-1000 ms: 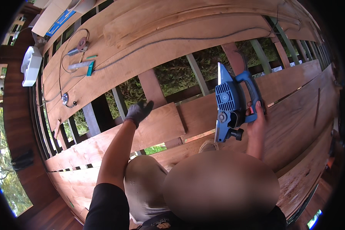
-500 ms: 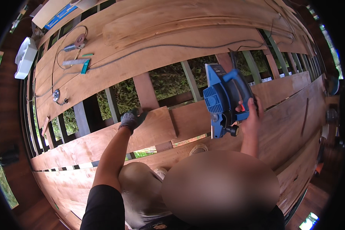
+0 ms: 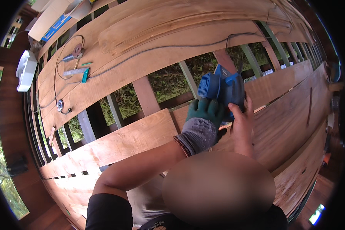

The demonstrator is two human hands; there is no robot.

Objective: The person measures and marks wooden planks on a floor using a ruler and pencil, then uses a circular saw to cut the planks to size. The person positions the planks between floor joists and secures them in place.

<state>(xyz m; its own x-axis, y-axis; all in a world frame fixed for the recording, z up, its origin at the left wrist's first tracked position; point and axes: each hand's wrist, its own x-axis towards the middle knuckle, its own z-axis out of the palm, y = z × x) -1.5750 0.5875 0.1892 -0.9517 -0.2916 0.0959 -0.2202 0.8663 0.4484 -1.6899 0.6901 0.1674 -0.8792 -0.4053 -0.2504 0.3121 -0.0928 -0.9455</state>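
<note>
A blue electric planer [image 3: 220, 82] is held over the planks, right of centre. My bare right hand [image 3: 242, 120] is closed round its dark rear handle. My left hand [image 3: 205, 117], in a grey glove with green fingers, lies across the planer's near end with the fingers bent against it. The back of that hand hides the part it grips. Just left of the planer, a wooden board [image 3: 142, 132] ends in a square-cut edge. It lies across the joists, in line with another plank [image 3: 283, 82] farther right.
Dark gaps show between the joists [image 3: 145, 96]. On the far plywood lie an angle grinder [image 3: 74, 53], a try square [image 3: 84, 74] with a green handle, and a loose grinding disc [image 3: 60, 105]. A black power cord [image 3: 157, 48] trails across. A white plastic container [image 3: 26, 71] stands far left.
My left hand has left the board's end and moved right onto the planer. The planer has tilted and shifted slightly left, still in my right hand.
</note>
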